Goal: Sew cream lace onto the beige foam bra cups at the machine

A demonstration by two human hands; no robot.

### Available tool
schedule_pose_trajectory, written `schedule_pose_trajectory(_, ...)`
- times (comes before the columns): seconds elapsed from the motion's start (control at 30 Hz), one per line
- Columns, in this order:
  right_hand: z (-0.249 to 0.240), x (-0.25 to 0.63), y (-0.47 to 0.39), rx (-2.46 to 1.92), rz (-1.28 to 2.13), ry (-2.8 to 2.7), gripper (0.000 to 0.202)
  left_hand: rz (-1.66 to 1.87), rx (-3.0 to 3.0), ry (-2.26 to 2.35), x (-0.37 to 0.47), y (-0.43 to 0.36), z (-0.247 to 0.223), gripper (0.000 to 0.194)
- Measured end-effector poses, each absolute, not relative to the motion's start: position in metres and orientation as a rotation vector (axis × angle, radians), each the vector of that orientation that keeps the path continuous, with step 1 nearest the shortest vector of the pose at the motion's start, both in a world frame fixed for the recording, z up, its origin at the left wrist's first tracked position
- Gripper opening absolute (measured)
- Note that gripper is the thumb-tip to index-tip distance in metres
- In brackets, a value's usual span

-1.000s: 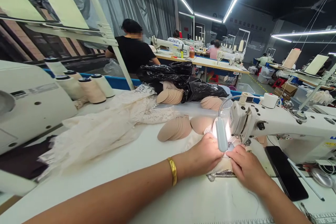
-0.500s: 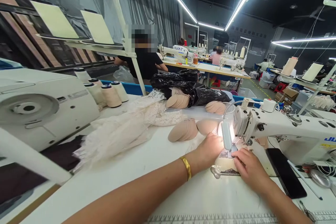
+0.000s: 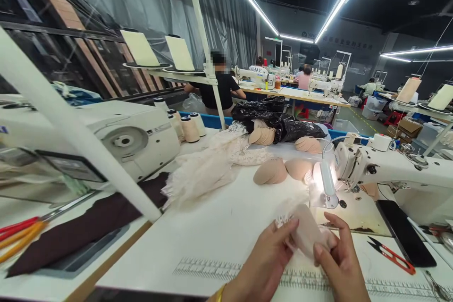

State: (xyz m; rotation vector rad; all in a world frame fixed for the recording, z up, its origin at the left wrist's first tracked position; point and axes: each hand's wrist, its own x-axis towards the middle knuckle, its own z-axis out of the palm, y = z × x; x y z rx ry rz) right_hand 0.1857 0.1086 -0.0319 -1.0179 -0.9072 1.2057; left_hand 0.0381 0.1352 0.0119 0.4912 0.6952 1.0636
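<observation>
A beige bra cup [image 3: 307, 232] with whitish lace at its edge is held up in front of the sewing machine [image 3: 389, 163]. My left hand [image 3: 264, 257] pinches its left side, thumb on top. On its right lower edge, my right hand [image 3: 341, 259] grips it between thumb and fingers, with the index finger raised. The lit lamp [image 3: 327, 179] by the needle area shines behind the piece. Beyond my hands lie a stack of beige cups [image 3: 269, 172] and another cup [image 3: 296, 169]. Red-handled thread snips [image 3: 394, 255] rest to the right of my right hand.
A black phone [image 3: 406, 233] lies beside the machine bed. Ruler markings [image 3: 208, 268] run along the front table edge. Left are a lace heap [image 3: 205, 165], thread cones [image 3: 190, 130], a second machine [image 3: 138, 137] and scissors [image 3: 26, 236]. Behind the table, a co-worker [image 3: 215, 89] sits.
Both hands have come away from the needle area towards the table's front and now hold the bra cup between them. The view has swung left, and the snips have come into sight.
</observation>
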Motion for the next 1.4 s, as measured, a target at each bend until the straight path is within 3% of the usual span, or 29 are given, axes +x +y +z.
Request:
schedule_pose_trajectory(0.17, -0.035, 0.187, 0.096, -1.055, 1.208, -0.89, 0.089, 1.128, 0.397, 0.741, 0.039, 0.143, 0.027, 0.042)
schedule_pose_trajectory(0.37, -0.032, 0.194, 0.097, -1.097, 1.15, -0.873, 0.08, 1.071, 0.346, 0.708, 0.042, 0.142, 0.028, 0.034)
schedule_pose_trajectory(0.67, -0.043, 0.197, 0.098, -1.081, 1.21, -0.894, 0.076, 1.093, 0.457, 0.754, 0.043, 0.146, 0.029, 0.046)
schedule_pose_trajectory(1.0, -0.046, 0.202, 0.102, -1.1, 1.173, -0.898, 0.07, 1.007, 0.618, 0.704, 0.04, 0.149, 0.03, 0.045)
schedule_pose_trajectory(1.2, -0.05, 0.225, 0.106, -1.092, 1.226, -1.172, 0.101, 0.768, 0.97, 0.592, 0.021, 0.161, 0.058, 0.039)
schedule_pose_trajectory(1.33, -0.027, 0.258, 0.132, -1.08, 0.627, -1.775, 0.071, 0.295, 1.786, 0.394, 0.012, 0.176, 0.084, 0.004)
schedule_pose_trajectory(1.4, -0.014, 0.273, 0.155, -0.972, 0.341, -2.058, 0.046, 0.226, 2.264, 0.291, 0.018, 0.189, 0.084, 0.017)
